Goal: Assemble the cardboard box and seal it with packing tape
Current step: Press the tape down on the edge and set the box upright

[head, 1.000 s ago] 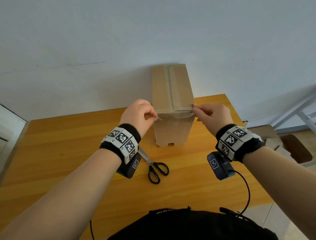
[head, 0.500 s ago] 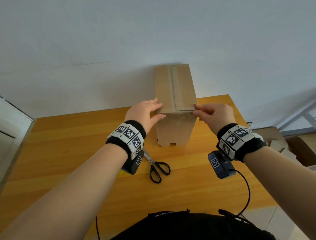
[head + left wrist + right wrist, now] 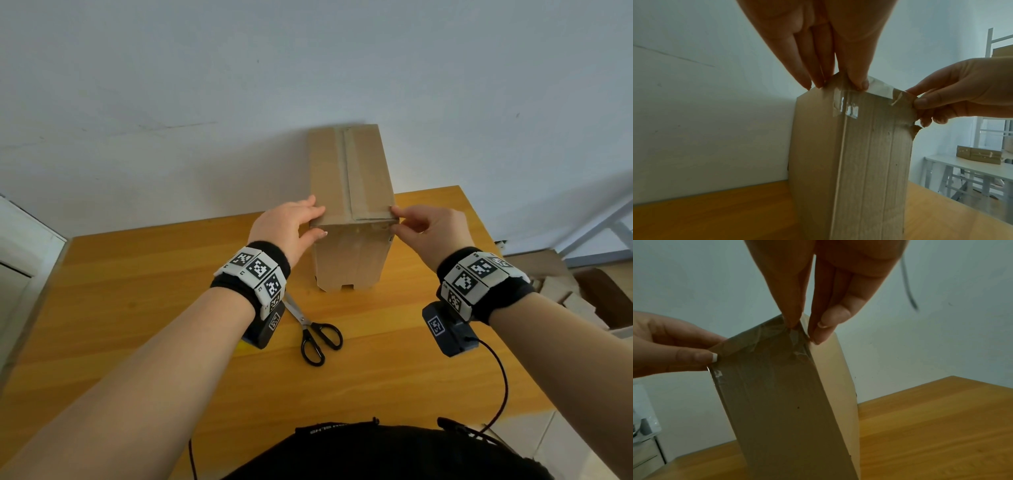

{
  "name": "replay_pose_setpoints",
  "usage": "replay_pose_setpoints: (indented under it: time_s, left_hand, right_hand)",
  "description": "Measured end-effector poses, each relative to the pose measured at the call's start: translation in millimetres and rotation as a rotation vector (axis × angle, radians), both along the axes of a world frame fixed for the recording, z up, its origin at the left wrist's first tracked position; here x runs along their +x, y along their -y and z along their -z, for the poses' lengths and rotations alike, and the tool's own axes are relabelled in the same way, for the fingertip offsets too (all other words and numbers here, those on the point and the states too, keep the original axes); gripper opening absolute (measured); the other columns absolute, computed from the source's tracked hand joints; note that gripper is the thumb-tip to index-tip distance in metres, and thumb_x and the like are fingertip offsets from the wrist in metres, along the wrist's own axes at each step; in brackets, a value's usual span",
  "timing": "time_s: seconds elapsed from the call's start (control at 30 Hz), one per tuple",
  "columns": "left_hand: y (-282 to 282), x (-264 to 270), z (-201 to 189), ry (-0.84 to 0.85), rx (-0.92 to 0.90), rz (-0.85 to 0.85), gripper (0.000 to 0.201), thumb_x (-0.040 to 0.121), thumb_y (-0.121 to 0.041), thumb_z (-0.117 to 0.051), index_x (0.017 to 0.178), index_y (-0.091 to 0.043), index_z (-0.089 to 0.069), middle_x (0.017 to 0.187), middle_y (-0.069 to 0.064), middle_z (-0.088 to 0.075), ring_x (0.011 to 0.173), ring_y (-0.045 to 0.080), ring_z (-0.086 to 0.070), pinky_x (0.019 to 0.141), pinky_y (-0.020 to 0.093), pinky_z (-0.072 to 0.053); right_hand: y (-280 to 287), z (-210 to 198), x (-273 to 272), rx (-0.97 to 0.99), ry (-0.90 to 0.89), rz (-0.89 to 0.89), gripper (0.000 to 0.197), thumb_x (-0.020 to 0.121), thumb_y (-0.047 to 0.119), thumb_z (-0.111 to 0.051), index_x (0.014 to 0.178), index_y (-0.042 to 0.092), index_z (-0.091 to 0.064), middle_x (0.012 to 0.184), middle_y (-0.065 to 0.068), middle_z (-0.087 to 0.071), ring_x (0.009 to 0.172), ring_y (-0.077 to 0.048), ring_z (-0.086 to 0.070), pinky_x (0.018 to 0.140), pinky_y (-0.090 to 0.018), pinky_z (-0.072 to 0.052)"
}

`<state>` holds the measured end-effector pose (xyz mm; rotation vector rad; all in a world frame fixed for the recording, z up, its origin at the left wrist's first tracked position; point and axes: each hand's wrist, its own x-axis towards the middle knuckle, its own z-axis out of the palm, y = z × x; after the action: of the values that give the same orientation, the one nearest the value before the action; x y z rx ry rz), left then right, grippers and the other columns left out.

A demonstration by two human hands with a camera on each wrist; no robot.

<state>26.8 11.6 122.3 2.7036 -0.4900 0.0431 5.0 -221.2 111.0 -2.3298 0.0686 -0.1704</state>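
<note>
A tall brown cardboard box (image 3: 349,171) stands on end on the wooden table (image 3: 137,291), against the wall, its top flaps folded shut. Clear packing tape (image 3: 846,108) runs along the near top edge and down the front, wrinkled at the right corner (image 3: 774,337). My left hand (image 3: 308,221) lies on the top left corner, fingers straight along the side and thumb pressing the taped front edge (image 3: 861,84). My right hand (image 3: 404,222) pinches the top right corner through the tape, index finger and thumb on either side (image 3: 807,331). No tape roll is in view.
Black-handled scissors (image 3: 315,332) lie on the table just in front of the box, under my left wrist. Flattened cardboard (image 3: 555,274) sits off the table's right edge. A white cabinet (image 3: 17,257) stands at the left. Another taped box (image 3: 978,154) rests on a far table.
My left hand has gone from a curled pinch at the top left corner to flat fingers pressing there. The right hand has stayed pinching the right corner. The box has not moved.
</note>
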Motion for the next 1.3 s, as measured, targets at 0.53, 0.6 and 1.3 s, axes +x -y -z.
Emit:
replay_pose_setpoints:
  time_s: [0.53,0.6,1.3]
  left_hand:
    - [-2,2,-4,0.006,0.060,-0.003,0.042,0.092,-0.033,-0.051,0.133,-0.025,-0.047,0.147,-0.007,-0.036,0.133,0.012,-0.036,0.106,0.031,-0.030]
    - [-3,2,-4,0.000,0.064,0.010,0.042,0.092,-0.033,-0.050,0.133,-0.025,-0.046,0.147,-0.007,-0.035,0.133,0.012,-0.035,0.107,0.031,-0.030]
    - [3,0,0,0.060,0.124,-0.021,0.047,0.087,-0.049,-0.049,0.126,-0.024,-0.049,0.137,-0.007,-0.046,0.116,0.011,-0.051,0.085,0.025,-0.043]
  right_hand:
    - [-33,-19,18,-0.430,0.005,-0.138,0.037,0.079,0.041,-0.067,0.096,0.011,-0.053,0.108,-0.005,-0.054,0.093,-0.023,-0.054,0.075,-0.031,-0.046]
    - [-24,-18,18,-0.410,-0.006,-0.186,0.033,0.082,0.034,-0.066,0.101,0.009,-0.057,0.116,-0.005,-0.056,0.096,-0.024,-0.057,0.081,-0.034,-0.049]
    - [-3,-9,12,-0.116,-0.019,-0.199,0.042,0.080,0.019,-0.070,0.121,0.016,-0.061,0.139,0.008,-0.047,0.116,-0.011,-0.054,0.097,-0.024,-0.046]
